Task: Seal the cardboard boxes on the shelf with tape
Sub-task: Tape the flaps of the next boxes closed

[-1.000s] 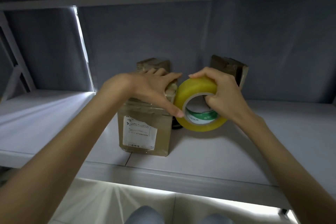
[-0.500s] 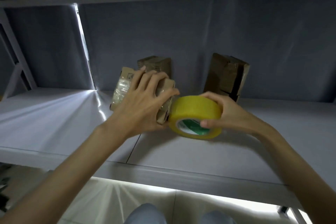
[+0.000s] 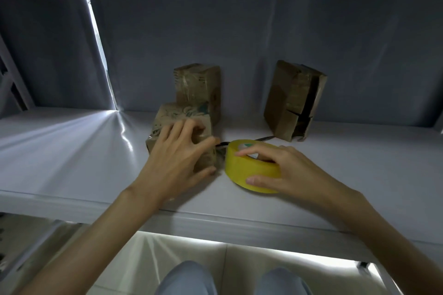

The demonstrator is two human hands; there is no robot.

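Observation:
A small cardboard box [image 3: 167, 117] lies on the white shelf [image 3: 72, 151], and my left hand [image 3: 177, 160] grips its near right side. Just to its right a yellow tape roll [image 3: 249, 170] lies flat on the shelf, held by my right hand [image 3: 282, 170] with the thumb on its outer side and fingers over the top. Behind the held box stands a second taped box [image 3: 199, 86]. At the back right a third box [image 3: 292, 100] stands upright with its side flaps gaping.
Dark scissors [image 3: 239, 142] lie on the shelf between the tape roll and the boxes, mostly hidden. A grey fabric wall backs the shelf, with a lit gap at the left. The shelf's front edge [image 3: 215, 220] runs below my wrists; my knees show underneath.
The box went from upright to lying low on the shelf under my left hand. My right hand lowered the tape roll from upright in the air to flat on the shelf.

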